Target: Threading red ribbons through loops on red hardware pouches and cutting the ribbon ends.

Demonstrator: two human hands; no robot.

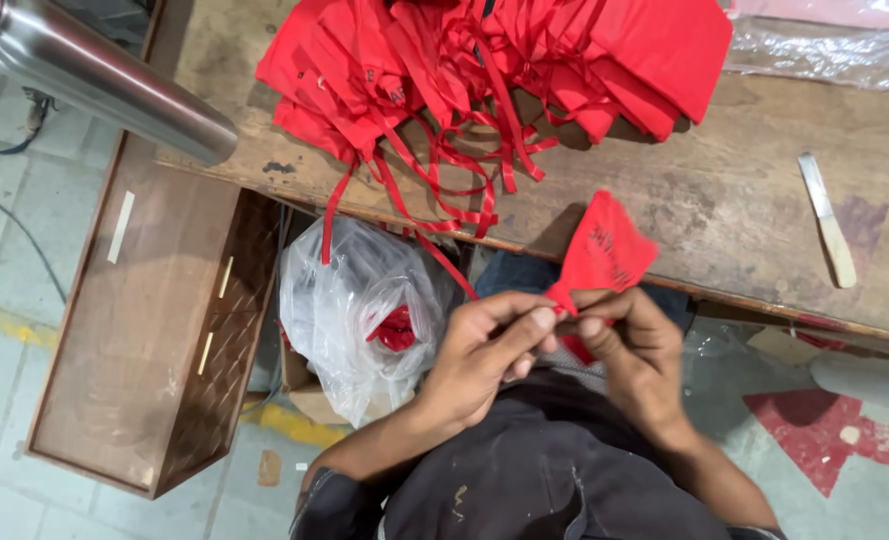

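Note:
Both my hands meet just below the wooden table's point(724, 200) front edge, over my lap. My left hand point(484, 350) and my right hand point(629, 345) pinch the lower end of a small red cloth pouch point(604, 250), which stands up from my fingertips. A red ribbon point(449, 265) trails from my hands up toward a heap of red pouches with ribbons point(484, 70) lying on the table's far side.
A pale-handled knife point(826, 220) lies on the table at right. A clear plastic bag point(359, 300) with red pieces inside hangs below the edge. A wooden box point(154, 320) sits on the floor at left, a steel pipe point(94, 75) above it. Clear plastic sheeting point(824, 45) lies top right.

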